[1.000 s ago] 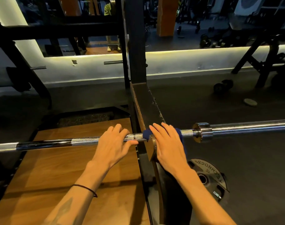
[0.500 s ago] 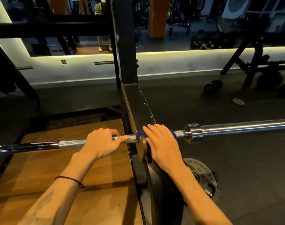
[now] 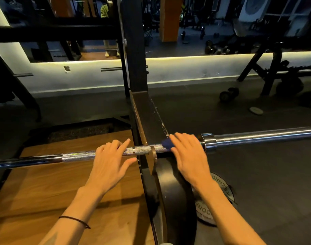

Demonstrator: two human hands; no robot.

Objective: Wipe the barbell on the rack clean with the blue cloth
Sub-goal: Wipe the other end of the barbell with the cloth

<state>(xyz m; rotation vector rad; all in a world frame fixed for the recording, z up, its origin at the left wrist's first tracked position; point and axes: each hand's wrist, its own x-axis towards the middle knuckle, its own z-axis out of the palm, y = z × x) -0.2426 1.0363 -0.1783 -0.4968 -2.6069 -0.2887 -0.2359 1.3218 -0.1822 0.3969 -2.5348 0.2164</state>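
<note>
1. Across the lower middle of the view lies the long chromed steel barbell [image 3: 76,155], resting on the black steel rack [image 3: 145,114], its shaft passing through the rack's hook beside the upright.
2. Its long axis runs left to right across the person, rising slightly to the right; the smooth thicker sleeve [image 3: 261,136] points right and ends free, with no plate on it, while the left part runs out of view.
3. Over the knurled stretch between the hook and the sleeve collar sits the small dark blue cloth [image 3: 166,143], mostly hidden, only a corner showing.
4. The right hand [image 3: 188,156] lies over the cloth with fingers reaching across the top of the shaft; it appears to press the cloth to the bar, but whether the fingers curl round it underneath cannot be told.
5. The left hand [image 3: 109,161] rests on the knurling left of the hook, fingers loosely spread and the thumb apart, gripping nothing; it probably steadies the bar against rolling while the other hand wipes.
6. Beneath the left arm lies the brown wooden platform [image 3: 45,191]; a black weight plate [image 3: 177,200] stands behind the right wrist, and dark rubber flooring [image 3: 266,183] spreads to the right.
</note>
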